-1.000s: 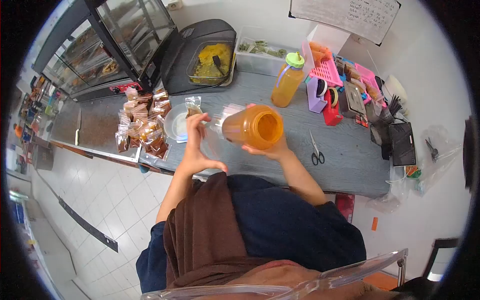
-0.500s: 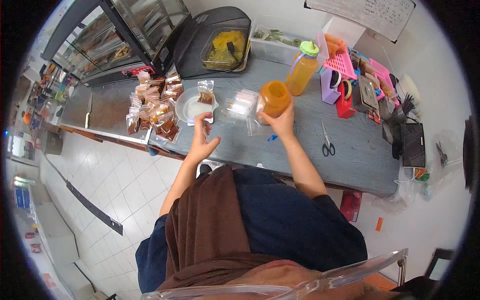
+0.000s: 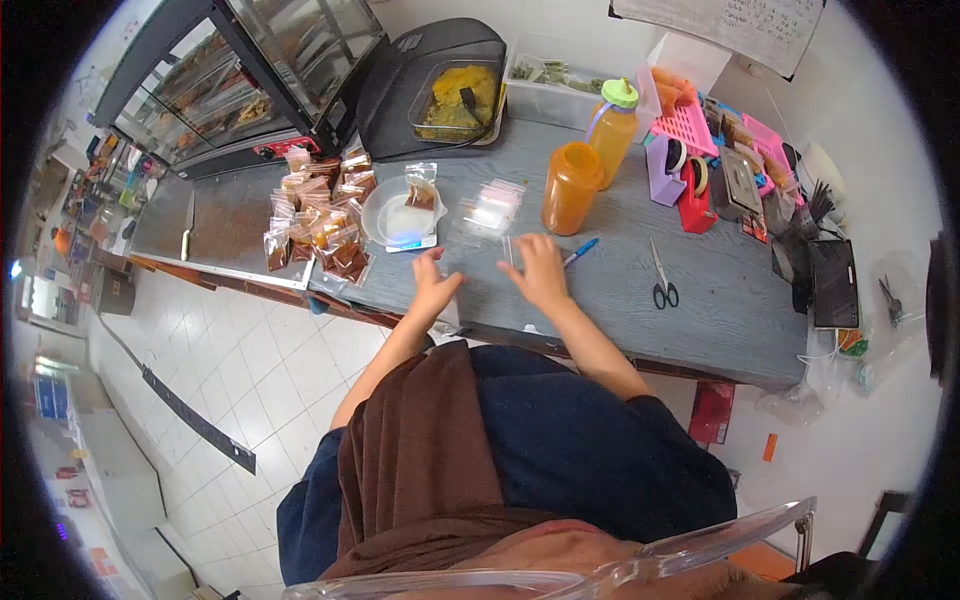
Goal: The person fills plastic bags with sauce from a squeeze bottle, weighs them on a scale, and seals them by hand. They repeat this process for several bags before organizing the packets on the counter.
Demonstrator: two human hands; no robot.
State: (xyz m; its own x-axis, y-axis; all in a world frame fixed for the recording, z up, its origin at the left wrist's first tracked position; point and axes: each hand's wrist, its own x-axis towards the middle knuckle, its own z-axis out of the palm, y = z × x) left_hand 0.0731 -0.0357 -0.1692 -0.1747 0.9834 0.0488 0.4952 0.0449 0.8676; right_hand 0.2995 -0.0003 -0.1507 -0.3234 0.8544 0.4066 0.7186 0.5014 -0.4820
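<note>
Jar (image 3: 570,195) upright beyond the right hand (image 3: 541,272)

The left hand (image 3: 433,291) is held over the near edge, fingers parted, with no grasp seen. The right is lowered, fingers bent beside a small clear bag (image 3: 507,250); whether it is pinched cannot be told. The jar is set ahead of the right hand and slightly to its right, long axis vertical, well apart from the left.

Between them and the right side of the tabletop (image 3: 620,335), a pen (image 3: 581,252) and scissors (image 3: 665,293) are laid. Farther left, a bowl (image 3: 373,217) and filled bags (image 3: 335,240) are seen. Behind the jar, a green-capped bottle (image 3: 612,140) is stood; a whiteboard (image 3: 740,30) is fixed to the wall.
</note>
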